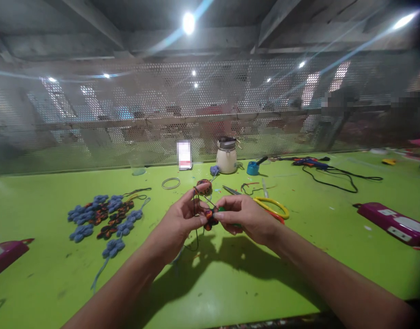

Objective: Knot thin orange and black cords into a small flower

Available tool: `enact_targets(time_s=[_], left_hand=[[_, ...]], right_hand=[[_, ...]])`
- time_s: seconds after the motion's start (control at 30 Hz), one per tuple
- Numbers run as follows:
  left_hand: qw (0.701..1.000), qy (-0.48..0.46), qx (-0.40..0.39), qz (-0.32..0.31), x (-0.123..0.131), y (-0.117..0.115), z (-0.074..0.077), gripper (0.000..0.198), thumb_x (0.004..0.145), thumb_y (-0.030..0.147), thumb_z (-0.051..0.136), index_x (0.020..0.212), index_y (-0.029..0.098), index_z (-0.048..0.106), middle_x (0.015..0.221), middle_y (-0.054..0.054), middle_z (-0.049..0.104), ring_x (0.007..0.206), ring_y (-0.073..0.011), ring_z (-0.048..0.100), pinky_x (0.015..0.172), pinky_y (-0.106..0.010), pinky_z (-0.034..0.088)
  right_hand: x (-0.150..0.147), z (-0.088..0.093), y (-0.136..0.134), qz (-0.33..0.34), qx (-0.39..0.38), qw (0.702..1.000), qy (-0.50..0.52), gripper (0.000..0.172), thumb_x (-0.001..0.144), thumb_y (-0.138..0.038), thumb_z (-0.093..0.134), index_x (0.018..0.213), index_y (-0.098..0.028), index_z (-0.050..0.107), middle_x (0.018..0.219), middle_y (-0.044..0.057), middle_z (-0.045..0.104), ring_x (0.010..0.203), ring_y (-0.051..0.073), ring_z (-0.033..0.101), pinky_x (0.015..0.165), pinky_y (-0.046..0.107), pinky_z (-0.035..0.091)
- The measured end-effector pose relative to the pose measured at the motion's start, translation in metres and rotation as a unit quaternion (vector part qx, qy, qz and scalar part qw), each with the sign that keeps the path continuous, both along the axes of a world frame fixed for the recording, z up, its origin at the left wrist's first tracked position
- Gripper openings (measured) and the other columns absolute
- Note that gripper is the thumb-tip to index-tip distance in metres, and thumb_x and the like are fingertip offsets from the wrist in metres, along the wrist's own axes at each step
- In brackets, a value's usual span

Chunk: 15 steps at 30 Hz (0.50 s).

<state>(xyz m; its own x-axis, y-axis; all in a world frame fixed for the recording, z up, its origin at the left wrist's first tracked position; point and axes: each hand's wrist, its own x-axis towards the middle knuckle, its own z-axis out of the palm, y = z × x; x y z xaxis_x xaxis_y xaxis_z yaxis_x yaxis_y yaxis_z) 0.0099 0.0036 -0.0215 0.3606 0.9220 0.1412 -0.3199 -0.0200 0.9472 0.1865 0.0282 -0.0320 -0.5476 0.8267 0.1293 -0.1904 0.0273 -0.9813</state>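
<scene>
My left hand [183, 215] pinches a small dark crocheted flower [210, 222] with red, orange and purple in it. Dark yarn [196, 235] runs over its raised index finger and hangs below. My right hand [248, 217] is closed round the green handle of a crochet hook [221, 209], and its fingertips touch the flower's right side. The hook's thin shaft points up and left towards the looped yarn. Just beyond the fingers lies a multicoloured ball of yarn [205, 188]. Scissors [280, 211] with yellow and orange handles rest behind my right hand.
Blue and dark crocheted flowers [114, 247] lie at left on the green table [210, 294]. Behind stand a cream jar [226, 160], a phone [184, 155] and a blue pot [253, 168]. A ring [170, 183] lies nearby. Purple tools [395, 223] sit at both sides. A perforated screen [155, 105] edges the back.
</scene>
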Motion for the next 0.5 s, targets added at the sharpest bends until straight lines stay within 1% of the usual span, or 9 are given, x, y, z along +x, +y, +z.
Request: enact_targets(time_s=[0.07,0.17,0.3,0.4,0.5], left_hand=[[1.000,-0.017,-0.015,-0.015,0.0002,-0.0006,0.0006,0.069,0.069,0.005,0.067,0.132,0.019,0.042,0.082,-0.003,0.059,0.074,-0.0135,0.055,0.069,-0.027,0.044],[0.997,-0.048,-0.044,-0.038,-0.0003,-0.0025,0.0028,0.069,0.067,0.000,0.066,0.130,0.017,0.044,0.080,-0.002,0.062,0.070,-0.0107,0.056,0.069,-0.023,0.043],[0.992,-0.073,-0.070,-0.069,-0.0025,-0.0040,0.0046,0.066,0.065,-0.003,0.063,0.126,0.018,0.048,0.080,-0.003,0.064,0.064,-0.0086,0.056,0.062,-0.020,0.042],[0.992,-0.074,-0.077,-0.070,-0.0040,-0.0022,0.0028,0.064,0.063,-0.004,0.061,0.123,0.016,0.050,0.076,-0.002,0.063,0.064,-0.0096,0.056,0.058,-0.020,0.042],[0.995,-0.055,-0.069,-0.047,-0.0053,0.0015,0.0003,0.066,0.062,-0.003,0.063,0.124,0.015,0.049,0.075,-0.002,0.062,0.067,-0.0116,0.056,0.061,-0.022,0.043]], right_hand=[[0.0005,0.0014,-0.0007,0.001,-0.001,1.000,-0.006,0.015,0.069,-0.026,0.072,0.073,-0.014,0.063,0.056,-0.001,0.060,0.040,0.005,0.038,0.039,0.020,0.027],[0.0005,0.0038,-0.0021,0.000,-0.005,1.000,-0.007,0.014,0.067,-0.025,0.071,0.072,-0.014,0.062,0.050,-0.003,0.057,0.038,0.005,0.037,0.038,0.019,0.025],[-0.0017,0.0065,-0.0050,0.001,-0.007,1.000,-0.010,0.013,0.065,-0.023,0.070,0.070,-0.014,0.062,0.044,-0.006,0.050,0.036,0.005,0.035,0.037,0.019,0.023],[-0.0037,0.0061,-0.0058,-0.007,-0.014,1.000,-0.020,0.013,0.064,-0.023,0.070,0.070,-0.014,0.062,0.043,-0.007,0.047,0.037,0.005,0.035,0.037,0.019,0.022],[-0.0036,0.0031,-0.0030,-0.013,-0.015,0.999,-0.025,0.015,0.066,-0.024,0.071,0.070,-0.013,0.062,0.045,-0.006,0.048,0.038,0.005,0.036,0.038,0.020,0.023]])
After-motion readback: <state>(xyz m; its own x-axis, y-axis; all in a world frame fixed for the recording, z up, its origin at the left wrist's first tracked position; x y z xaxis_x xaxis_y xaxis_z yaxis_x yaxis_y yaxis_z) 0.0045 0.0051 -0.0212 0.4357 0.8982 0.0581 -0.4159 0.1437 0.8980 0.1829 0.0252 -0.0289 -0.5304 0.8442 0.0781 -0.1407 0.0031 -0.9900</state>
